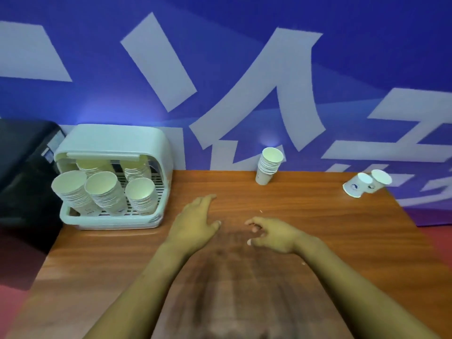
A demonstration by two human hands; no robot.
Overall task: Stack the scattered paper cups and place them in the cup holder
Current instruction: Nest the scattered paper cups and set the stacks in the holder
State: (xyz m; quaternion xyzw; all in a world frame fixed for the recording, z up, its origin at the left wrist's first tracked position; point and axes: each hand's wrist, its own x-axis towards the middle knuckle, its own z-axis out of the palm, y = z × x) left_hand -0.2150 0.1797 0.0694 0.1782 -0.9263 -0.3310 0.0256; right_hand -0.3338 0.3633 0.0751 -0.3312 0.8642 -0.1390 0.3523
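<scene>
Empty-handed, a person rests the left hand [195, 222] flat, fingers straight, and the right hand [271, 234] loosely curled on the middle of the bench [318, 228]; neither grip holds anything. A stack of cups [267, 166] stands upright at the far edge, mouth up and leaning slightly right. Two loose cups [367, 183] sit tilted by the far right corner, mouths toward the camera, apparently still to be gathered. At the far left corner the cup holder [112, 177] already carries several stacks, angled mouths outward, likely for easy reach.
</scene>
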